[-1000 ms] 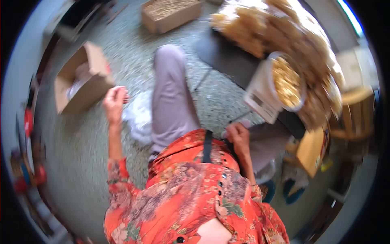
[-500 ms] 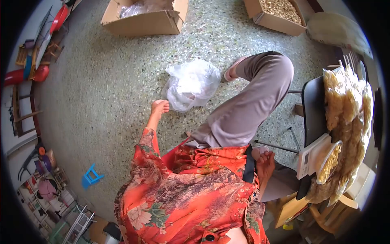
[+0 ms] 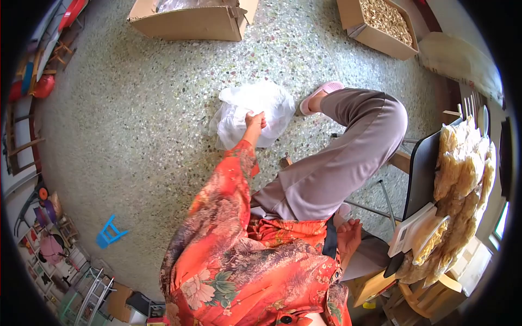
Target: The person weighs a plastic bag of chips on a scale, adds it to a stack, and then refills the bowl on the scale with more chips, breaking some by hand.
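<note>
My left hand (image 3: 255,120) is closed on the top of a crumpled white plastic bag (image 3: 272,103), which lies on the speckled floor. What is inside the bag cannot be made out. Down by my right hip, my right hand (image 3: 349,236) rests over my lap, its fingers loosely curled and nothing visible in them. To the right of that hand, a white scale (image 3: 405,233) sits at the edge of a black table (image 3: 422,163). A tray of yellowish pieces (image 3: 432,242) stands on the scale.
Filled clear bags (image 3: 462,179) cover the table. Ahead on the floor stand a cardboard box with plastic (image 3: 187,24) and a box of dried pieces (image 3: 375,41). A blue stool (image 3: 111,232) is at the left, a wooden chair (image 3: 427,296) at the lower right.
My left hand has moved forward and right from beside the plastic bag onto it, closing on the plastic. My right hand stays by my hip. The view has shifted slightly.
</note>
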